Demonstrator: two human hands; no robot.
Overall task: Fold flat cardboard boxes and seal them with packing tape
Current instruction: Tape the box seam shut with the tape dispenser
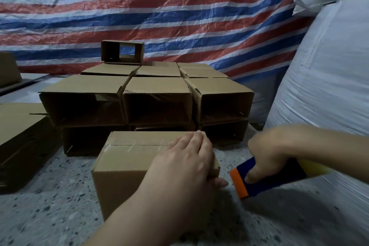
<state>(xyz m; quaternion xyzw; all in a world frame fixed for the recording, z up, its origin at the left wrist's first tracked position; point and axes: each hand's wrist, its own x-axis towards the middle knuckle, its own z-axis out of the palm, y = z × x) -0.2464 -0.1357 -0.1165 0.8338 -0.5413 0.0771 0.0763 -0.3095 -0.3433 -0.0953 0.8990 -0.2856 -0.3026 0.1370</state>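
Observation:
A small cardboard box stands on the speckled floor in front of me, its top flaps closed and a strip of clear tape running along the seam. My left hand lies flat over the box's right end, fingers straight, thumb down its near side. Just right of the box, my right hand grips a blue and orange tape dispenser, whose orange edge points toward the box. The tape roll is mostly hidden by the hand.
Behind the box, several folded open-ended boxes are stacked in rows, one more on top. Flat cardboard lies at the left. Big white sacks rise on the right. A striped tarp hangs behind.

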